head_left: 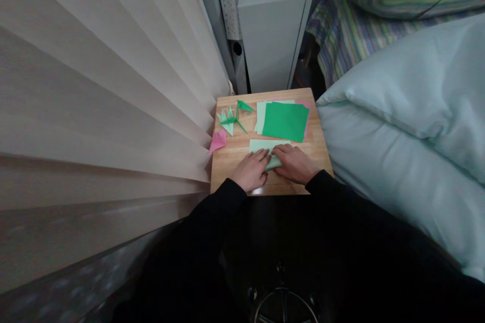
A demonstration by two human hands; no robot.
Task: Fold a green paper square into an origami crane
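Note:
A sheet of light green origami paper (267, 144) lies on the small wooden table, its near edge folded up and over. My left hand (252, 170) is closed on the left part of the fold, fingertips on the paper. On the right part, my right hand (294, 163) grips the same fold, with its fingers curled and close to the left hand's. Both hands hide much of the paper. Beyond it lies a stack of coloured paper with a dark green sheet (286, 121) on top and light green and pink edges showing underneath.
Folded paper pieces sit at the table's (235, 159) left: green ones (229, 120) and a pink one (219, 140). A pleated curtain (113, 86) borders the left side, pale bedding (397, 126) the right. A white cabinet (271, 35) stands behind the table.

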